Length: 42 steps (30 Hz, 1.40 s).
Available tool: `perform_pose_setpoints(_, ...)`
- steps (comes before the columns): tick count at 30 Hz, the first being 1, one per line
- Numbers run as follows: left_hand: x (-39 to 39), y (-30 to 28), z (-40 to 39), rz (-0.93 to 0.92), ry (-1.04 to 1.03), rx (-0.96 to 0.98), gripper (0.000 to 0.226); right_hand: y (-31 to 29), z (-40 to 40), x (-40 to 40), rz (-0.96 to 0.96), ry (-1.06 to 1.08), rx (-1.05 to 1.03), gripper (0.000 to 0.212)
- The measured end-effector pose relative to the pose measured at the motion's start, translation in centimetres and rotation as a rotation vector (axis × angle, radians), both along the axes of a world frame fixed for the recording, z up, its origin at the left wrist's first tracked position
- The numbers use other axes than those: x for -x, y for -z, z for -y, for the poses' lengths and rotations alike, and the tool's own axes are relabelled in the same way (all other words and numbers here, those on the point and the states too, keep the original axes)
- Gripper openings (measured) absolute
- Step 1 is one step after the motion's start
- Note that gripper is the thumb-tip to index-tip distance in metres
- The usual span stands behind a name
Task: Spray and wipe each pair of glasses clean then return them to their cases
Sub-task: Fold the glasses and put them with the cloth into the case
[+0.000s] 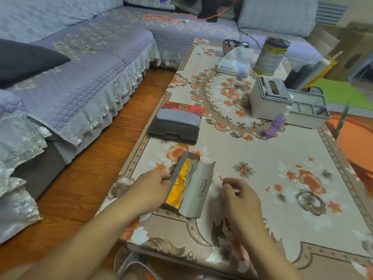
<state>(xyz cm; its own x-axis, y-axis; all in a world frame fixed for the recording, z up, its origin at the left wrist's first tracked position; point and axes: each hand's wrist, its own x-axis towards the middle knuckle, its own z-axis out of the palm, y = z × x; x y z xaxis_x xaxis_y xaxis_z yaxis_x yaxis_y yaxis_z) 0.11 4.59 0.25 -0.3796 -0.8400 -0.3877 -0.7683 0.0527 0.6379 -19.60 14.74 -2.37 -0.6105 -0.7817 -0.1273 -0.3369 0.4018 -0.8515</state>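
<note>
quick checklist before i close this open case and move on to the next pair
1. Open case lid up: ok.
2. Glasses seated flat in it: cannot tell, only yellow cloth shows clearly.
3. Left hand steadying the case edge: ok.
4. Right hand free of any cloth: cannot tell, blurred.
5. Spray bottle upright, apart from the case: ok.
6. Grey closed case waiting beyond: ok.

Two bare forearms, entering from the lower left and bottom centre of the frame. No sleeves, no watch, no rings or bracelets visible. Left hand [150,187] and right hand [241,196] bare, nails short. Right fingertips smeared by blur. At the bottom edge, possibly a sandal or slipper [133,263] with pale straps, hard to tell.
</note>
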Motion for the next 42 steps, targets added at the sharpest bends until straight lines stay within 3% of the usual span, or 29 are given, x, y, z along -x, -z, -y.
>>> perform_pose_setpoints(2,0.1,0.3,-0.1,-0.106,-0.059,-0.126,0.032,0.4,-0.9,-1.0,0.205,-0.049,-0.108,0.020)
perform_pose_setpoints(6,1.2,0.7,-1.6,-0.402,-0.255,-0.423,0.035,-0.1,-1.5,-2.0,0.194,-0.086,-0.041,0.019)
perform_pose_setpoints(9,2.7,0.6,-3.9,-0.532,-0.277,-0.599,0.041,-0.6,-1.0,-1.4,-0.010,-0.138,0.039,0.017)
perform_pose_setpoints(13,3.2,1.1,-4.4,-0.587,-0.290,-0.651,0.055,1.1,-1.0,-2.0,-0.447,-0.294,0.069,0.022)
perform_pose_setpoints(16,2.8,1.0,-3.7,-0.550,-0.290,-0.653,0.051,2.1,-1.4,-2.9,-0.551,-0.357,0.125,0.017)
perform_pose_setpoints(20,2.8,0.6,-3.1,-0.431,-0.184,-0.551,0.035,2.3,-1.9,-3.1,-0.587,-0.385,0.094,0.023)
perform_pose_setpoints(25,1.9,1.2,-0.9,-0.219,-0.164,-0.216,0.029,1.2,-1.7,-2.8,-0.623,-0.452,-0.008,0.032)
perform_pose_setpoints(28,1.7,0.6,0.9,-0.205,-0.182,-0.031,0.024,-0.6,-0.9,-1.4,-0.521,-0.418,-0.016,0.040)
perform_pose_setpoints(34,2.5,-0.9,5.7,-0.153,-0.220,0.364,0.026,-3.5,0.4,3.8,-0.327,-0.220,0.112,0.036)
perform_pose_setpoints(39,3.3,-0.5,10.1,0.007,-0.208,0.557,0.035,-4.2,3.7,7.6,-0.259,-0.183,0.128,0.037)
perform_pose_setpoints(42,2.9,-0.6,11.9,0.018,-0.203,0.546,0.038,-3.8,5.0,8.2,-0.243,-0.368,0.115,0.039)
